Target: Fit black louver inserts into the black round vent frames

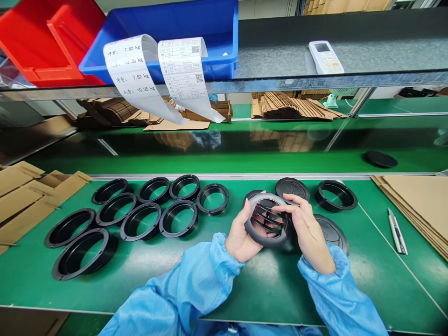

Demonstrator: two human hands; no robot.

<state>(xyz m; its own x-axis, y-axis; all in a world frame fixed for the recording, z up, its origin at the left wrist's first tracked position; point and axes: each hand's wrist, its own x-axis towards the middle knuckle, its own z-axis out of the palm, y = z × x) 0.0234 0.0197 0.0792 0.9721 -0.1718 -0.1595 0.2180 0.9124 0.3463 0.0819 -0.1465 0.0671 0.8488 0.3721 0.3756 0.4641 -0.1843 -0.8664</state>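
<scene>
We note the left hand [241, 235] and right hand [308, 228] both clasp the round vent [266, 219]; fingers hide its rim edges and the discs [332, 231] behind.

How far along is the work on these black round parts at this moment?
Looks done: nothing clearly; no finished pile shows. In hand: the left hand and right hand hold one round louvred vent above the green bench. Left: ten open black rings lie loose left of the hands, another ring to the right, and flat black discs lie behind and beside the hands.
</scene>
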